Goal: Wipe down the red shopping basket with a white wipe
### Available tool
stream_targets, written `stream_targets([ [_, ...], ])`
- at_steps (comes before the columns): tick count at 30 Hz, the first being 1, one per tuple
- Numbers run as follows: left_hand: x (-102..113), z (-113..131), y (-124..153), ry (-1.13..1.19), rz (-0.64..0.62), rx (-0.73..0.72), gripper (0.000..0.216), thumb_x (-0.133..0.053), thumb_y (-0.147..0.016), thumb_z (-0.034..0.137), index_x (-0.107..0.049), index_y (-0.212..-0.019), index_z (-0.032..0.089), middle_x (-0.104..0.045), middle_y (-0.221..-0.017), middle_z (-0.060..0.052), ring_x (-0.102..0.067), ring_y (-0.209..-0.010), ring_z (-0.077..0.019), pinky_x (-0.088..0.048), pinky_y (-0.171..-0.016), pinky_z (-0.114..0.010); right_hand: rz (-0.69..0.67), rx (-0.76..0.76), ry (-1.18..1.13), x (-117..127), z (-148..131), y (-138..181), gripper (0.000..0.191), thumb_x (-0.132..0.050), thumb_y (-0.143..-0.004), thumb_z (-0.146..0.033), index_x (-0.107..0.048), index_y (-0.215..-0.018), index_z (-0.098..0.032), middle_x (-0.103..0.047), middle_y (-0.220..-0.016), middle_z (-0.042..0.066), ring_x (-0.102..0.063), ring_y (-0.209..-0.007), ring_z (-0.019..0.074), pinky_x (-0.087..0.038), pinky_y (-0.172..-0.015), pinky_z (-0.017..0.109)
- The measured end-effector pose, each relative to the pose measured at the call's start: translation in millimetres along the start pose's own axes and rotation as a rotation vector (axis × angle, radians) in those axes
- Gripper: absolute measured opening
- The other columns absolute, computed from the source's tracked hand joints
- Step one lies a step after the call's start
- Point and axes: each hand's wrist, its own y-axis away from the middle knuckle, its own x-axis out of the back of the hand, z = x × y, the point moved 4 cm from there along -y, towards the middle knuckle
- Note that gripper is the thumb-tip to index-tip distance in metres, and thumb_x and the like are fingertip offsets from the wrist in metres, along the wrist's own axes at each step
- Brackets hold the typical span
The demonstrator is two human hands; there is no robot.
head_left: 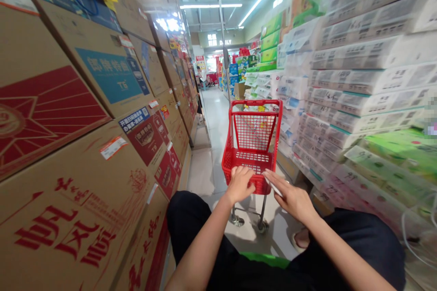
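Note:
A small red shopping cart [251,136] stands in the aisle just ahead of me, its mesh basket empty. My left hand [240,183] is curled over the cart's near rim. My right hand [290,197] rests against the same rim further right, fingers closed around a thin white flat object [273,186] that I cannot name. Both forearms reach forward over my dark trousers.
Stacked brown cardboard boxes [78,154] wall the left side of the aisle. Wrapped tissue packs [358,100] are piled high on the right. The pale tiled floor [215,113] runs ahead between them, with a person far down the aisle [202,77].

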Motion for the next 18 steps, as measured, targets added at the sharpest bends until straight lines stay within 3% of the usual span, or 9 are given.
stream_targets([
  [5, 2.0, -3.0, 0.1, -0.007, 0.004, 0.009, 0.018, -0.058, -0.078, 0.022, -0.058, -0.096, 0.024, -0.057, -0.100, -0.003, -0.048, -0.098, -0.0233, -0.032, -0.094, -0.040, 0.025, -0.036, 0.014, 7.4, 13.8, -16.7, 0.080, -0.050, -0.086, -0.015, -0.019, -0.153, -0.047, -0.036, -0.155, -0.009, -0.056, -0.125, 0.0165, -0.059, -0.082, 0.027],
  [13, 5.7, -9.8, 3.2, -0.021, 0.003, 0.047, 0.010, -0.055, -0.078, 0.020, -0.057, -0.087, 0.023, -0.057, -0.092, -0.002, -0.048, -0.093, -0.0221, -0.032, -0.088, -0.037, -0.011, 0.042, -0.041, -8.1, -6.9, 2.9, 0.084, -0.048, -0.084, -0.012, -0.015, -0.154, -0.045, -0.031, -0.158, -0.007, -0.055, -0.126, 0.0159, -0.059, -0.077, 0.025],
  [18, 11.2, -20.7, 6.4, -0.005, -0.008, 0.034, 0.010, -0.055, -0.077, 0.021, -0.059, -0.087, 0.022, -0.058, -0.089, -0.002, -0.048, -0.091, -0.0214, -0.032, -0.087, -0.037, 0.014, 0.052, -0.047, 0.4, 11.0, -25.6, 0.076, -0.048, -0.086, -0.014, -0.025, -0.152, -0.046, -0.035, -0.155, -0.010, -0.047, -0.134, 0.0155, -0.057, -0.089, 0.030],
])
